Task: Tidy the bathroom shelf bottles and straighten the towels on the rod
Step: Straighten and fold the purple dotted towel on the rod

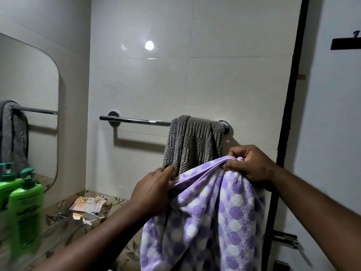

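the left hand (154,192) and right hand (252,165) each pinch the bunched top edge of the purple dotted towel (205,222) just below the rod (134,120), likely to spread it beside the gray towel (195,141).

Rod (134,120) bare at centre-left of frame
The grey towel (193,141) bunches over the rod's right end; the spotted towel (205,222) fills the lower centre.
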### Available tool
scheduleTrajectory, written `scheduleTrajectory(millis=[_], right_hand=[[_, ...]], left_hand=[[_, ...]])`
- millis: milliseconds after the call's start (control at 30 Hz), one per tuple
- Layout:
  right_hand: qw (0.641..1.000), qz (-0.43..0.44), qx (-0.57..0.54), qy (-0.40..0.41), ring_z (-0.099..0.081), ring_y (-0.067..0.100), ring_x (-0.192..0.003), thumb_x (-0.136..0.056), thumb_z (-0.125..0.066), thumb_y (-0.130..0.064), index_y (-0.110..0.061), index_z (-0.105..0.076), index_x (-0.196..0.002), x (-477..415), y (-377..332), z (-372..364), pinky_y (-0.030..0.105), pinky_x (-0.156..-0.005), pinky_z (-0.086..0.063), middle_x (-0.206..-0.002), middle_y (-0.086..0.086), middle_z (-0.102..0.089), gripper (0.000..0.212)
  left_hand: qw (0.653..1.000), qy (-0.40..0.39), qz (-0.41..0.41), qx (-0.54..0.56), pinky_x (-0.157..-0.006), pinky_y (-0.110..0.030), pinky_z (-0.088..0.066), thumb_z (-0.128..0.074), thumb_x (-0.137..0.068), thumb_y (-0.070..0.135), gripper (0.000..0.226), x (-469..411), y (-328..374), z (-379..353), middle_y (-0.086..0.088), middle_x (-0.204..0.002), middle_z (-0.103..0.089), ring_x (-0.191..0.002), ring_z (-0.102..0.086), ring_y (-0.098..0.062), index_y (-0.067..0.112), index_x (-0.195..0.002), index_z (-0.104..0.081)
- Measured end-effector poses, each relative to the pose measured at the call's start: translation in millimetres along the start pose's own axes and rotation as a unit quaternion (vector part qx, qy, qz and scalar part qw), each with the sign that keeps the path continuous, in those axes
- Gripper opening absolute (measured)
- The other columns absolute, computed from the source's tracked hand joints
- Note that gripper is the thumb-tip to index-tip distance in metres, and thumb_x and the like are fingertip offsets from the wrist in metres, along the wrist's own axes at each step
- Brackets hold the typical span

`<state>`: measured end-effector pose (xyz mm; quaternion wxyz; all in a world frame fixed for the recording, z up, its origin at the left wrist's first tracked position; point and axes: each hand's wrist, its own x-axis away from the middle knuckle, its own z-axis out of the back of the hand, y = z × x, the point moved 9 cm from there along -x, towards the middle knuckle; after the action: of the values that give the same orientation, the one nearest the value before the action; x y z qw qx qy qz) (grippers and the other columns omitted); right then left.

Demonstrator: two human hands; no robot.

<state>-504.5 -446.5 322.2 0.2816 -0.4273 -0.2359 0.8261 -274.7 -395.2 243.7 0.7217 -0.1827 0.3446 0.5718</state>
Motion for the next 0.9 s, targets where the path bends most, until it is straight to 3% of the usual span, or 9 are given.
scheduleTrajectory(millis=[100,200,333,400,500,600,667,833,900], right_hand=[[0.999,-0.005,-0.01,0.032,-0.032,0.003,-0.051,-0.071,-0.077,-0.014,-0.019,-0.056,-0.054,0,0,13,0.018,-0.048,-0.027,-0.052,-0.012,-0.043,0.027],[0.998,-0.015,-0.005,0.06,-0.029,0.002,-0.049,-0.068,-0.074,-0.018,-0.017,-0.054,-0.056,3,4,27,0.016,-0.045,-0.026,-0.051,-0.013,-0.039,0.023],[0.996,-0.033,0.004,0.083,-0.026,0.002,-0.047,-0.079,-0.077,-0.002,-0.018,-0.052,-0.052,5,21,41,0.016,-0.043,-0.024,-0.05,-0.014,-0.035,0.039],[0.994,-0.05,0.02,0.1,-0.027,0.003,-0.047,-0.083,-0.074,0.002,-0.018,-0.052,-0.052,6,33,47,0.017,-0.043,-0.025,-0.05,-0.012,-0.035,0.043],[0.988,-0.078,0.025,0.129,-0.033,0.005,-0.048,-0.083,-0.075,-0.002,-0.018,-0.055,-0.053,9,52,54,0.02,-0.045,-0.028,-0.051,-0.01,-0.04,0.039],[0.985,-0.093,0.045,0.14,-0.033,0.007,-0.049,-0.083,-0.076,-0.008,-0.019,-0.056,-0.053,11,62,56,0.021,-0.046,-0.029,-0.052,-0.009,-0.04,0.038],[0.984,-0.096,0.062,0.139,-0.033,0.007,-0.05,-0.082,-0.077,-0.009,-0.02,-0.056,-0.054,11,64,55,0.021,-0.045,-0.029,-0.053,-0.008,-0.04,0.036],[0.983,-0.101,0.098,0.116,-0.029,0.002,-0.046,-0.079,-0.078,-0.015,-0.023,-0.054,-0.052,8,62,43,0.016,-0.043,-0.026,-0.048,-0.015,-0.036,0.037],[0.983,-0.103,0.113,0.105,-0.03,0.003,-0.047,-0.078,-0.079,-0.017,-0.02,-0.054,-0.054,7,63,38,0.019,-0.046,-0.027,-0.048,-0.014,-0.036,0.036]], left_hand=[[0.999,-0.037,0.019,-0.017,-0.074,-0.04,-0.047,-0.061,-0.087,0.035,0.033,5,-20,-11,-0.003,-0.11,-0.058,-0.104,-0.06,-0.034,0.023,-0.115,-0.049],[0.994,-0.099,0.037,-0.039,-0.08,-0.04,-0.046,-0.061,-0.089,0.047,0.041,12,-42,-23,-0.008,-0.113,-0.059,-0.105,-0.059,-0.037,0.019,-0.116,-0.05],[0.973,-0.225,0.045,-0.033,-0.083,-0.035,-0.044,-0.064,-0.09,0.045,0.037,21,-53,-39,-0.012,-0.116,-0.06,-0.106,-0.06,-0.036,0.019,-0.112,-0.047],[0.961,-0.273,0.039,0.013,-0.073,-0.031,-0.043,-0.064,-0.091,0.039,0.027,22,-50,-38,-0.008,-0.108,-0.063,-0.092,-0.061,-0.028,0.025,-0.1,-0.043],[0.946,-0.273,0.084,0.152,-0.055,-0.02,-0.04,-0.073,-0.076,0.033,0.03,20,-47,-21,0.005,-0.083,-0.064,-0.067,-0.051,-0.012,0.033,-0.092,-0.047],[0.855,-0.264,0.152,0.42,-0.056,-0.026,-0.045,-0.073,-0.068,0.005,0.041,22,-43,-8,-0.011,-0.086,-0.069,-0.068,-0.056,-0.015,0.017,-0.102,-0.055],[0.815,-0.236,0.177,0.499,-0.05,-0.023,-0.045,-0.071,-0.073,-0.011,0.039,19,-45,1,-0.018,-0.083,-0.064,-0.062,-0.058,-0.017,0.005,-0.104,-0.052],[0.835,-0.153,0.239,0.472,-0.037,-0.019,-0.038,-0.049,-0.088,-0.019,0.025,15,-68,16,-0.022,-0.066,-0.059,-0.041,-0.054,-0.017,0.005,-0.093,-0.053],[0.893,-0.129,0.215,0.374,-0.044,-0.021,-0.044,-0.057,-0.087,-0.009,0.016,11,-73,28,-0.028,-0.073,-0.067,-0.05,-0.064,-0.022,0.007,-0.086,-0.06]])
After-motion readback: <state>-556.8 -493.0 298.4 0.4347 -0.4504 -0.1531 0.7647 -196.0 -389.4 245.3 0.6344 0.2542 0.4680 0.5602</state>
